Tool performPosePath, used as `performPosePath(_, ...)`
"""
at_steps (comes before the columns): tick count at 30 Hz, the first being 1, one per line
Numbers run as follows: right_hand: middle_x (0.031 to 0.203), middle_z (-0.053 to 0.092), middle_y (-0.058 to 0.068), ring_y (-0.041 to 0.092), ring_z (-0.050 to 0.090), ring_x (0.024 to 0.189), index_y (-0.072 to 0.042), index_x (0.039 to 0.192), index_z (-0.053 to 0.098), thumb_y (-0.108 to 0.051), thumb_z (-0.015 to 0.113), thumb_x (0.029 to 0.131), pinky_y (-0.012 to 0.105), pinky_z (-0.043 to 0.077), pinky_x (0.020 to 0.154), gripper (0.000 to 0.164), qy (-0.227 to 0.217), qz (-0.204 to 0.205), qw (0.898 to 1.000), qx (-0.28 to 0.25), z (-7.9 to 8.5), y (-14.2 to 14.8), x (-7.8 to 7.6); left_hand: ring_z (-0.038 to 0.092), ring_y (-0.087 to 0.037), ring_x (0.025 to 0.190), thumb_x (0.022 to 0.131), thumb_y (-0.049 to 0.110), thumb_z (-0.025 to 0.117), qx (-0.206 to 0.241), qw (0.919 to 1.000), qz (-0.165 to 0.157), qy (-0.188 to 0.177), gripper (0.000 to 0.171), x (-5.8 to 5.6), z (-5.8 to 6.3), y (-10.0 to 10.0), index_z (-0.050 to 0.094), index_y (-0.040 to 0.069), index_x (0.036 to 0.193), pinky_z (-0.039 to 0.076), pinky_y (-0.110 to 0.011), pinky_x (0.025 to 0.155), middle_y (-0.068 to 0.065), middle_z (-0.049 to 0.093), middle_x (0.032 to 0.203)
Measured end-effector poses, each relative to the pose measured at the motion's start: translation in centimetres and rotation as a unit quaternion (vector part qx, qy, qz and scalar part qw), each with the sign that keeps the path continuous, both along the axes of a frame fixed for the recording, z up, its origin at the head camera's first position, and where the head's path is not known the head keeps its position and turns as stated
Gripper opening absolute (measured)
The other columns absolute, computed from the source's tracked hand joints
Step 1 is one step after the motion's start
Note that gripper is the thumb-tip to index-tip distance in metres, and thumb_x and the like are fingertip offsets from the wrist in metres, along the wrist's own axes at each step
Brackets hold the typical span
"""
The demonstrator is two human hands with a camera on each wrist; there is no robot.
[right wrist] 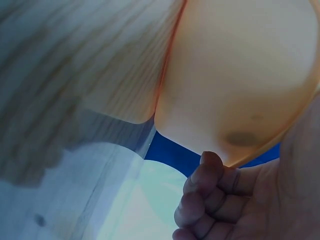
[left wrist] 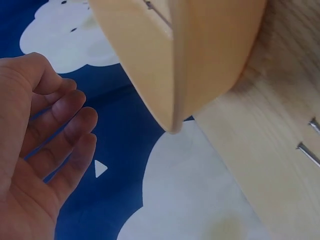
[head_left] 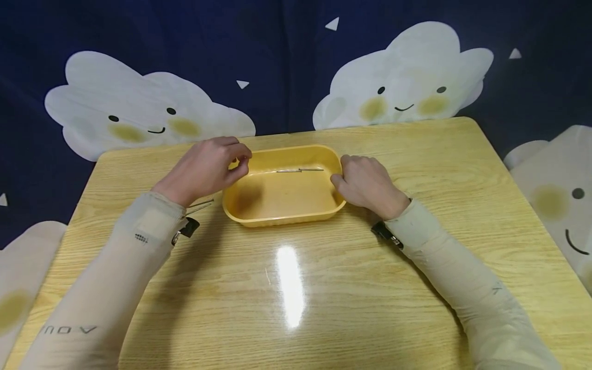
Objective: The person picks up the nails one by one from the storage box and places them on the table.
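A yellow plastic basin [head_left: 284, 222] with rounded corners sits on the table. My right hand [head_left: 367, 182] grips its right end, thumb over the rim and fingers curled on the outer side. In the right wrist view those fingers [right wrist: 205, 197] bend close against the wall. Over the far left corner hovers my left hand [head_left: 215, 167], its fingers loosely curved; in the left wrist view this hand [left wrist: 45, 135] holds nothing and stands apart from the rim. Thin metal nails [head_left: 300, 170] lie along the basin's far inner side. More nails [head_left: 200, 206] lie on the table beside my left wrist.
The light wooden table [head_left: 351, 298] has its far edge just behind the basin. A dark blue cloth [head_left: 287, 67] with smiling white clouds hangs beyond it. Glare from a lamp shows on the table's middle.
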State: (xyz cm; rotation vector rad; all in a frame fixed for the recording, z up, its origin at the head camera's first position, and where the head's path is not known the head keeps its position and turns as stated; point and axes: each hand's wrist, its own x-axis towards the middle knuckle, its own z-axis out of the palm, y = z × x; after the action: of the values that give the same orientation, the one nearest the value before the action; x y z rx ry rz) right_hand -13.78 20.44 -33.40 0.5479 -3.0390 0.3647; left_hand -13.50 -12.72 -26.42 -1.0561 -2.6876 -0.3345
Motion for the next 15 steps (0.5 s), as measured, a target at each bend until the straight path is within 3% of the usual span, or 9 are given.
performPosePath(10,0.069,0.052,0.009,0.029,0.056,0.063,-0.006,0.078,0.054,-0.025,0.049,0.096,0.041,0.044,0.056,0.027,0.002,-0.002,1.0,-0.005,-0.1,0.1,-0.1,0.054,-0.017,0.068,0.095,0.01,0.057,-0.003,1.0,0.001,-0.009,0.016,-0.8,0.6,1.4,0.073,0.007,0.097,0.044,-0.03,0.063,-0.005,0.068,0.086)
performPosePath(15,0.07,0.053,0.01,0.029,0.056,0.064,-0.006,0.079,0.054,-0.026,0.05,0.096,0.042,0.046,0.057,0.027,-0.001,-0.002,1.0,-0.005,0.0,0.1,-0.1,0.058,-0.018,0.07,0.096,0.012,0.058,-0.003,0.9998,0.0,-0.018,0.018,-1.2,0.5,1.9,0.075,0.006,0.1,0.049,-0.031,0.065,-0.006,0.072,0.089)
